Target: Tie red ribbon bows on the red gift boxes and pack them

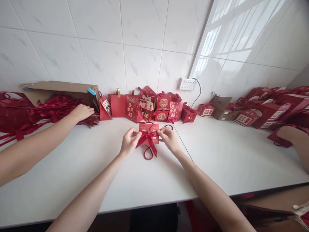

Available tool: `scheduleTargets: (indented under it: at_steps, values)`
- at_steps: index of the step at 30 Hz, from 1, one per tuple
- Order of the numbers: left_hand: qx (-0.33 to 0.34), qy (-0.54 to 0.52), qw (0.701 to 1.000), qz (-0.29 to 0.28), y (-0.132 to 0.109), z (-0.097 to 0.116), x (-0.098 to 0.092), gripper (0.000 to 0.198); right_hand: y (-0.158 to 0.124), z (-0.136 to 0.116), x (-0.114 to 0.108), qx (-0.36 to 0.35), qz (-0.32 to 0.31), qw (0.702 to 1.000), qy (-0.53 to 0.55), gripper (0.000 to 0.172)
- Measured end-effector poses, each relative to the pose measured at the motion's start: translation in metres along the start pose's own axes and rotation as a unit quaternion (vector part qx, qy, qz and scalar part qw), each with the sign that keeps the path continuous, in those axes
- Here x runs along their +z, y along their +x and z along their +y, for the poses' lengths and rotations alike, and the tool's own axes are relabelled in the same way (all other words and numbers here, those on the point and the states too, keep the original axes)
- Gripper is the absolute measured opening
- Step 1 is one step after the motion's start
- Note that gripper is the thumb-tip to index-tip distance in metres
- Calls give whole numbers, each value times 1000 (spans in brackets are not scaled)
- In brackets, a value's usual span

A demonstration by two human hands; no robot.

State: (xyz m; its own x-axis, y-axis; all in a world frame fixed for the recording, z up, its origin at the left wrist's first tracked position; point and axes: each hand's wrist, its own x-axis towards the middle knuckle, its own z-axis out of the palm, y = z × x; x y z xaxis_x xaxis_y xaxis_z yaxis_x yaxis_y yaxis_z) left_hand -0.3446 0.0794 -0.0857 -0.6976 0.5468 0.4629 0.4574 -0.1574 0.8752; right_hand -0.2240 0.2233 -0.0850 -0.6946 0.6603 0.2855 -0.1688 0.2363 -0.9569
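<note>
A small red gift box (154, 128) with gold lettering is on the white table in front of me. Across its front runs a dark red ribbon (149, 136) tied in a bow, its tails hanging down. The fingers of my left hand (129, 141) pinch the bow's left side. On the other side, my right hand (170, 139) pinches the ribbon's right loop at the box edge. A twisted red cord loop (148, 152) lies on the table just below the box.
Several finished red boxes (162, 102) line the tiled wall. At left, another person's hand (84, 113) reaches by a cardboard box (65, 86) of red ribbons (59, 104). Far right, a hand (288, 133) touches a red box near stacked boxes (270, 108). A power strip (187, 84) is on the wall.
</note>
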Motion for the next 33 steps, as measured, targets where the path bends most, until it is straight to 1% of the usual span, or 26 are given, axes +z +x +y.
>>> scheduleTargets:
  at_steps: [3,5,6,8,10,13,15,16,17,18,19,20,21,22,23,24,25,26,27,29,31,33]
  values:
    - [5,-26,999,-20,0,-1,-2,22,-1,-6,1,9,0,1000,6,41]
    - [23,-38,999,-13,2,-5,-3,18,-2,-8,1,6,-4,1000,10,41]
    - [34,-41,999,-3,4,-8,-3,21,-2,-9,1,4,-8,1000,11,42]
    - [47,-42,998,4,8,-15,-3,39,-3,-9,2,2,-18,1000,11,43]
    - [45,-53,997,-21,11,-20,-2,52,-4,-9,2,0,-27,1000,7,44]
    - [22,-101,991,-82,12,-21,1,58,-3,-8,3,2,-28,1000,3,44]
    - [10,-120,988,-100,10,-17,3,61,-3,-7,2,5,-30,1000,-6,43]
    - [4,-120,988,-102,8,-15,4,62,-4,-6,2,-9,-21,1000,-21,42]
    - [-3,-114,988,-100,7,-12,6,63,-5,-6,2,-41,-1,998,-48,39]
    - [-9,-104,990,-93,5,-10,7,63,-6,-7,2,-94,26,991,-88,35]
    - [-13,-92,992,-83,4,-8,8,63,-9,-7,2,-165,50,975,-138,30]
    - [-14,-79,994,-72,3,-7,9,63,-12,-8,3,-245,61,948,-192,26]
    - [-16,-69,996,-62,3,-6,10,64,-16,-9,4,-326,48,913,-242,23]
    - [-18,-63,996,-56,3,-4,11,64,-19,-9,7,-398,14,872,-285,21]
    - [-22,-63,996,-52,4,-3,11,64,-23,-10,10,-456,-31,830,-319,18]
    - [-29,-65,996,-48,4,-2,11,64,-26,-9,13,-500,-72,791,-346,15]
    - [-38,-70,996,-44,5,-1,11,64,-28,-8,18,-530,-99,757,-369,13]
    - [-47,-74,995,-39,6,0,11,64,-30,-6,22,-550,-110,730,-390,12]
    - [-55,-76,995,-37,7,1,10,63,-31,-4,25,-560,-106,713,-409,13]
    - [-75,-81,993,-49,9,4,8,59,-32,1,31,-565,-78,696,-436,20]
    - [-100,-88,989,-71,9,7,5,51,-32,4,35,-567,-49,692,-445,25]
    - [-122,-100,984,-79,9,9,4,46,-32,4,37,-564,-32,695,-446,26]
